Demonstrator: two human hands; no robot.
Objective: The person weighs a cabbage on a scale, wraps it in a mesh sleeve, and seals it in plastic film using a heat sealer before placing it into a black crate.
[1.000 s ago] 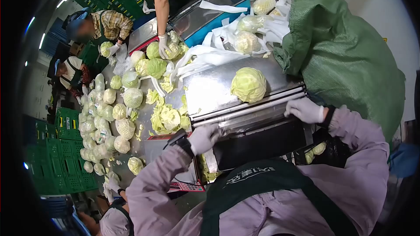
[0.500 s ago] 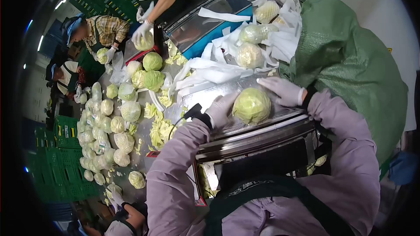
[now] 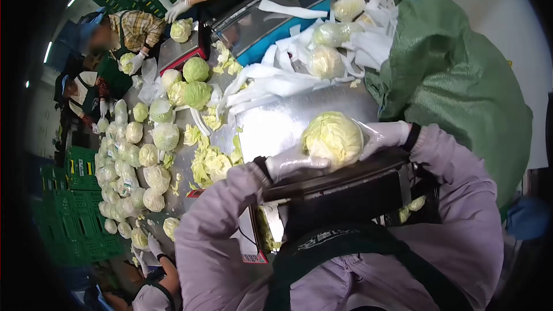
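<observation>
A pale green cabbage [image 3: 332, 135] is held between my two gloved hands, just above the front edge of a metal-topped machine. My left hand [image 3: 296, 162] supports it from the left and below, with the fingers along its underside. On the right side, my right hand [image 3: 385, 137] is closed against the cabbage, with its fingertips partly hidden. Clear plastic film shows between the cabbage and my right hand. Behind the cabbage lies the shiny metal plate [image 3: 271, 118].
White foam strips [image 3: 271, 89] and wrapped cabbages lie behind the plate. A large green sack [image 3: 461, 92] stands to the right. Loose leaves [image 3: 210, 161] and many cabbages cover the table at left. Co-workers stand around it, near green crates [image 3: 86, 219].
The cabbage has been lifted and tilted toward me off the plate. My right hand has come in and down onto its side; my left hand has slid beneath it.
</observation>
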